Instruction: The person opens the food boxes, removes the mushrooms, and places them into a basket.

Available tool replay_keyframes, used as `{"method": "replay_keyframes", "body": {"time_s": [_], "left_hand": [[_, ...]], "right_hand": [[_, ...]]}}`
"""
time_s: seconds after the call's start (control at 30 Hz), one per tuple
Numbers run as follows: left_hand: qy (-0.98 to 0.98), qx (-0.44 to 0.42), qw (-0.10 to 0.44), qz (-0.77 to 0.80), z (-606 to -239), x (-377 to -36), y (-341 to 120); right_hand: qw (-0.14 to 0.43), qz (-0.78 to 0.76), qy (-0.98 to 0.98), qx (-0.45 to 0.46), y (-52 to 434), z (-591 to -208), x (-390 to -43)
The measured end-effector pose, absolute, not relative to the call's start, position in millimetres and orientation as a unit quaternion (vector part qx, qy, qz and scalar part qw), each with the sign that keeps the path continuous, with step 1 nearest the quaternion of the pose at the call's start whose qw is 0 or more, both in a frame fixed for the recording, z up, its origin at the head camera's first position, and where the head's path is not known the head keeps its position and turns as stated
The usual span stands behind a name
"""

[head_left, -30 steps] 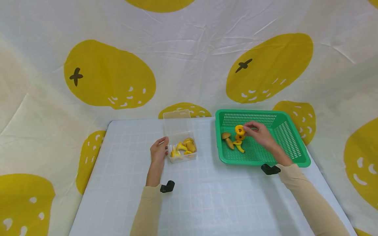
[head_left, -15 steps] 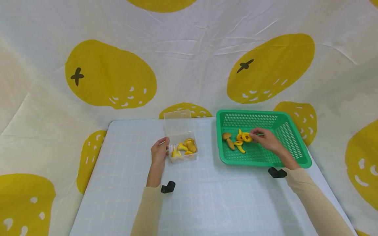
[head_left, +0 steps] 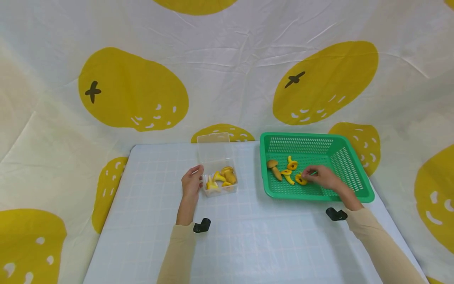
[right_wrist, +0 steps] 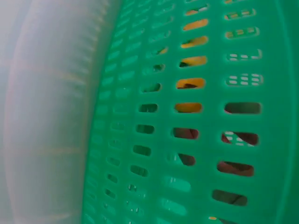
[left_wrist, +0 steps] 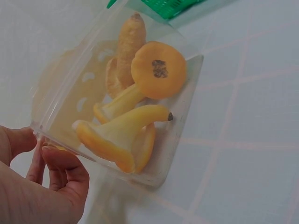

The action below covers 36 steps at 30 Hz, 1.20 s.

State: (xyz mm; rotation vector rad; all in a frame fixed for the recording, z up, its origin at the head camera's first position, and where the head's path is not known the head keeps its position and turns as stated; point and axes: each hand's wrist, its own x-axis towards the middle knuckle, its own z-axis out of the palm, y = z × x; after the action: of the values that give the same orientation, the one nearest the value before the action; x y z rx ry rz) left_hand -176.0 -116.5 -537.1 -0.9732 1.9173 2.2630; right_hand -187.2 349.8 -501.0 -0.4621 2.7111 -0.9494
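In the head view, my left hand (head_left: pixel 192 180) grips the left edge of a small clear plastic box (head_left: pixel 221 191), thumb and fingers at its corner. Its lid (head_left: pixel 213 152) stands open at the back. Yellow toy mushrooms (left_wrist: pixel 159 70) and a tan one (left_wrist: pixel 130 44) lie inside. Over the green basket, my right hand (head_left: pixel 320 177) pinches a yellow mushroom (head_left: pixel 300 180) by its cap, low near the basket floor. To its left lie a brown mushroom (head_left: pixel 274 170) and two yellow mushrooms (head_left: pixel 292 164). The basket wall hides most of the right hand in the right wrist view.
The green slotted basket (head_left: pixel 308 197) stands at the table's back right, its wall (right_wrist: pixel 126 112) filling much of the right wrist view. A pale checked cloth covers the table (head_left: pixel 241 236). Behind it hangs a curtain (head_left: pixel 227 79) with big yellow fruit prints.
My right hand has moved the yellow mushroom to the right and toward me, down from above the other mushrooms. The left hand stays on the box.
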Motion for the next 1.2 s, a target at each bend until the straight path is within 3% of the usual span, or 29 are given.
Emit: {"method": "replay_keyframes", "body": {"time_s": [0.2,0.8,1.2], "left_hand": [[0.619,-0.315,0.01,0.719,-537,-176,-114],[0.614,-0.304,0.005,0.728,-539,-174,-116],[0.609,-0.296,-0.001,0.736,-536,-175,-116]], "right_hand": [[0.135,-0.337,0.919,-0.151,343,-506,-185],[0.089,-0.36,0.92,-0.128,300,-486,-185],[0.088,-0.474,0.863,-0.147,257,-480,-194]]}}
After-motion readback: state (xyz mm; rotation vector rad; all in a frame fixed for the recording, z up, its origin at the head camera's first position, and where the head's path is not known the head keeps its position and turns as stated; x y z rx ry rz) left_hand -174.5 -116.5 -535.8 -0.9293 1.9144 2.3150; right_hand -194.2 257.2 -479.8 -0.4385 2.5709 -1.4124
